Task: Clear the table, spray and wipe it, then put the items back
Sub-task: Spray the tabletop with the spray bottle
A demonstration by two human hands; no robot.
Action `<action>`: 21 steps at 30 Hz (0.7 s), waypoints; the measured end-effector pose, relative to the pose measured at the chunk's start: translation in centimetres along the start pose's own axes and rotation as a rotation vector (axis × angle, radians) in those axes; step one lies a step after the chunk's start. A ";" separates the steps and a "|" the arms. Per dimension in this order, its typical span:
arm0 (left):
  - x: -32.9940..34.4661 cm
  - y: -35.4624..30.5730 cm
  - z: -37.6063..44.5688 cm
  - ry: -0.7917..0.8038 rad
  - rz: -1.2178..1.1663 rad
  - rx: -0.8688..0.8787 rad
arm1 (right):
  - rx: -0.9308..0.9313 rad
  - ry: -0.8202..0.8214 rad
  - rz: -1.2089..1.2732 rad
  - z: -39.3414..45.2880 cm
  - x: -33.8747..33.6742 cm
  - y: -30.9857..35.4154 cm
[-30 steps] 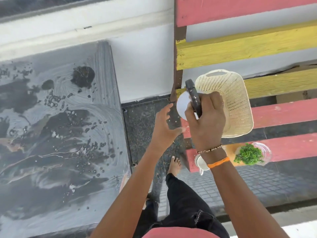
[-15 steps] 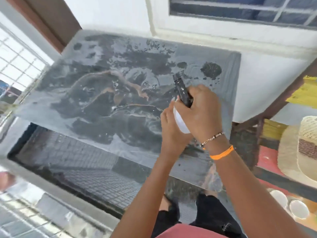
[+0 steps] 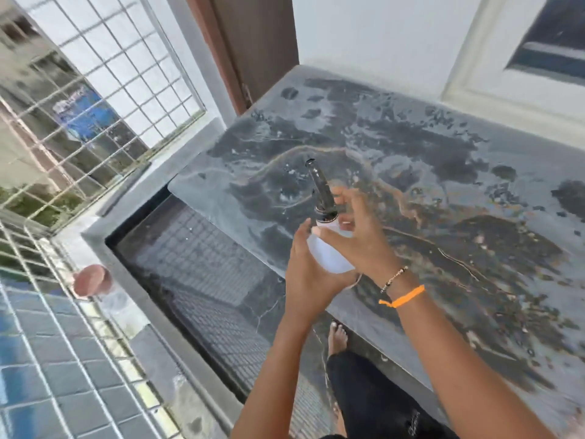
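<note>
A white spray bottle with a dark nozzle head is held above the front left corner of the grey stone table. My left hand grips the bottle's white body from below. My right hand hovers beside the bottle's neck with spread fingers, the thumb near the neck; it grips nothing. The table top is wet, with dark patches and streaks, and nothing stands on it.
A metal window grille runs along the left. A brown door frame stands behind the table's far left corner. A reddish round object sits on the grey ledge at left. My bare foot is beside the table edge.
The view swung left from the bench to the table. The bottle passed from my right hand's grip into my left hand, and my right hand's fingers opened off it.
</note>
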State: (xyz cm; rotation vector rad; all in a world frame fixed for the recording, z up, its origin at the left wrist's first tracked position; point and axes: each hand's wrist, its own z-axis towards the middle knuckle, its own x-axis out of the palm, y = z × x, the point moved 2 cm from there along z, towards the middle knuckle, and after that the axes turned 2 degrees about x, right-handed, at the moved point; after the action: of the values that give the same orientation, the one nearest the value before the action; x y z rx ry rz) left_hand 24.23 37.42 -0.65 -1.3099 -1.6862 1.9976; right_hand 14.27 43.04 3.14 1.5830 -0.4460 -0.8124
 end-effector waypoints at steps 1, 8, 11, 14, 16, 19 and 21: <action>-0.6 0.4 1.1 0.006 0.019 -0.006 | -0.015 0.005 0.002 1.3 0.7 -0.2; -3.5 1.1 10.6 0.108 0.079 -0.065 | -0.012 -0.096 -0.032 12.4 3.4 -0.1; -4.1 1.3 14.8 0.134 0.098 -0.050 | 0.063 -0.175 0.059 16.6 3.9 -0.4; -4.0 1.5 18.0 0.155 0.116 -0.040 | 0.144 -0.247 0.137 20.0 4.4 -0.2; -4.1 2.0 19.8 0.203 0.100 -0.041 | 0.178 -0.289 0.132 22.1 4.5 -0.3; -5.2 3.0 22.8 0.408 -0.016 -0.042 | 0.225 -0.280 0.076 24.9 4.3 -0.6; -6.5 3.7 25.3 0.498 -0.036 0.031 | 0.272 -0.241 0.039 26.6 4.3 -1.0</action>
State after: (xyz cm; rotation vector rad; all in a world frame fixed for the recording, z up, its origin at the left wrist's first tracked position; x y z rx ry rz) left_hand 10.87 14.66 -2.14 -1.5857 -1.4206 1.4996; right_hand -2.06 21.72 0.78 1.7256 -0.7865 -0.9472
